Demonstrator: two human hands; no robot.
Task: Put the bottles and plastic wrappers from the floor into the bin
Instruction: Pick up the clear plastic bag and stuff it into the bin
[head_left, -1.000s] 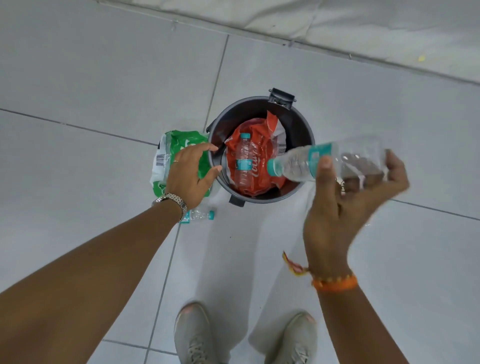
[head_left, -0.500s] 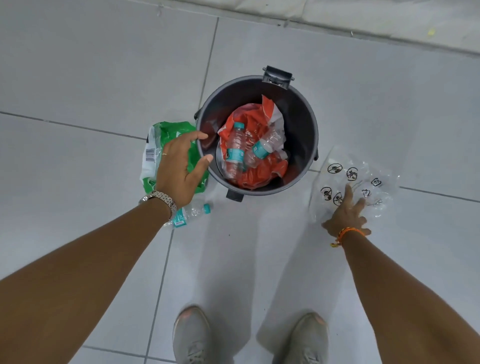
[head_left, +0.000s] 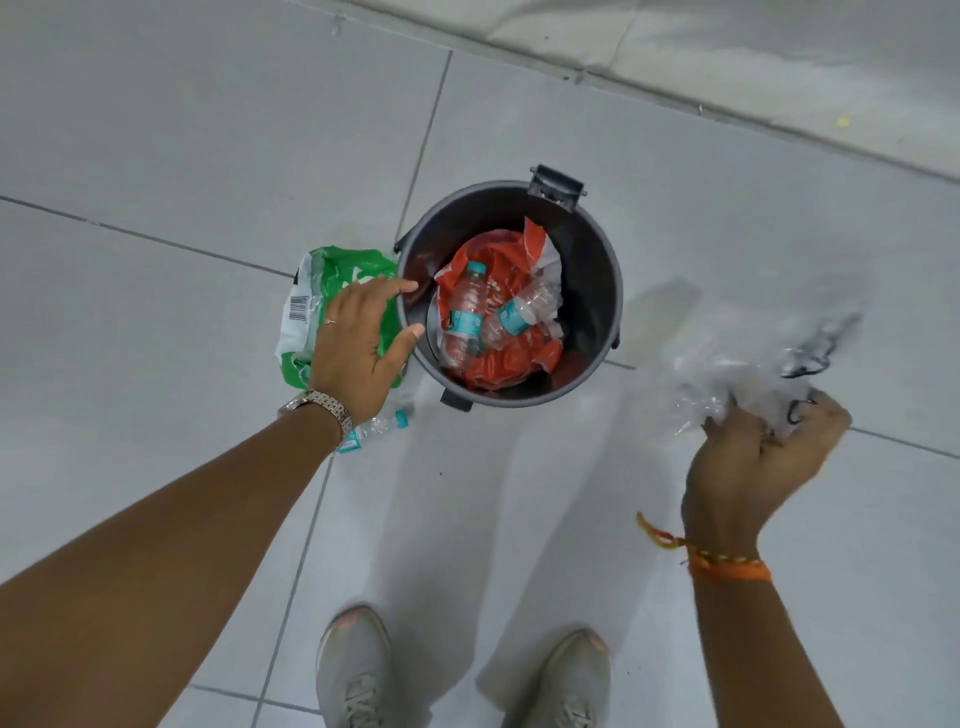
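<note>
A: Grip status, right hand (head_left: 761, 457)?

B: Fingers curled tight around a crumpled clear plastic wrapper (head_left: 748, 364) with black printed marks. Wrapper is motion-blurred, raised off the floor, to the right of the bin (head_left: 597, 270) and apart from it.

A: Left hand (head_left: 358, 343)?

B: Fingers spread, nothing pinched. Fingertips at the bin's left rim; palm lies over a green and white wrapper (head_left: 317, 296) with a barcode. Cannot tell whether the palm presses on it.

A: Counts?

B: Bottles: three. Two inside the bin, clear ribbed plastic, teal labels and caps, one upright-leaning (head_left: 465, 317), one tilted across it (head_left: 519, 314). The third bottle (head_left: 376, 428) lies on the tile just beside the left wrist. Wrappers: three. One clear in the right hand, one green on the floor, one crinkled red wrapper (head_left: 498, 371) under the binned bottles.

A: Bin?

B: Round, dark grey, smooth wall, hinge bracket at the far rim. Stands on pale glossy floor tiles (head_left: 182, 130).
</note>
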